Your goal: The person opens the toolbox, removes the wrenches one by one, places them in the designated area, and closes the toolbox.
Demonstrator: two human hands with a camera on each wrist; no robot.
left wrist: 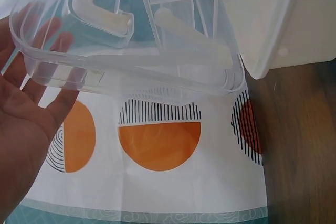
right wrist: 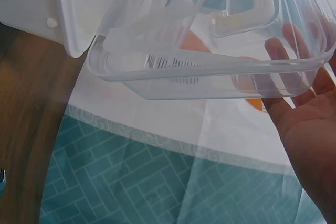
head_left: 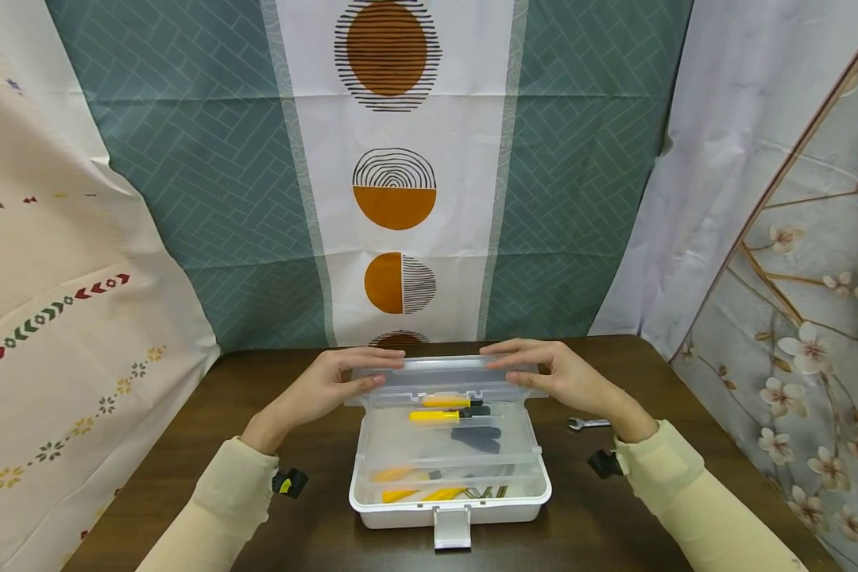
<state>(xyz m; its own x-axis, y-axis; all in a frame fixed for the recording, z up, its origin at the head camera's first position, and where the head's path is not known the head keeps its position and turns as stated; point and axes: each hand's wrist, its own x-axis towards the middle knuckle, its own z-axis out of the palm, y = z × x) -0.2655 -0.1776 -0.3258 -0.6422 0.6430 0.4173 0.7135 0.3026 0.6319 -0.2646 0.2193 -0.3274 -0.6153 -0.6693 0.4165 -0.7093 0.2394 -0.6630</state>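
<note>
In the middle of the table stands a white toolbox, its clear lid raised at the far side. My left hand touches the lid's left end, fingers nearly straight. Through the plastic in the left wrist view, the left fingers show behind the lid. At the lid's right end, my right hand rests with extended fingers, also seen through the plastic in the right wrist view. Translucent trays and several yellow-handled tools lie inside the box. A white latch hangs down in front.
A metal wrench lies on the dark wooden table right of the toolbox, partly hidden by my right wrist. Patterned cloth hangs behind the table and along both sides.
</note>
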